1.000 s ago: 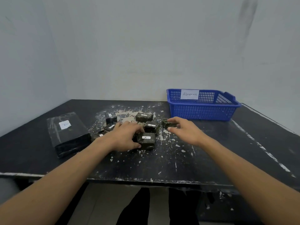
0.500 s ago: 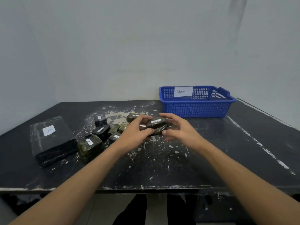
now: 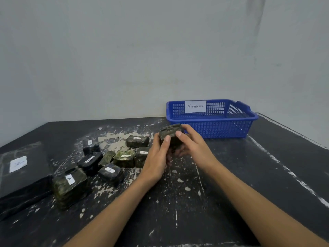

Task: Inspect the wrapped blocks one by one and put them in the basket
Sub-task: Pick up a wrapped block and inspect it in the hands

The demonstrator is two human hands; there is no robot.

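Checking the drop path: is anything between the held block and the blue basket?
Nothing visible. Both hands, left hand and right hand, hold the wrapped block just in front of the blue basket; the other blocks lie to the left.

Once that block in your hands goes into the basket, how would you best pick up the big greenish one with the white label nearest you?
Probably from above, fingers and thumb across its two long side faces. The greenish block stands free at the near left of the table, its labelled top up. The large black package crowds its left, so come from the right.
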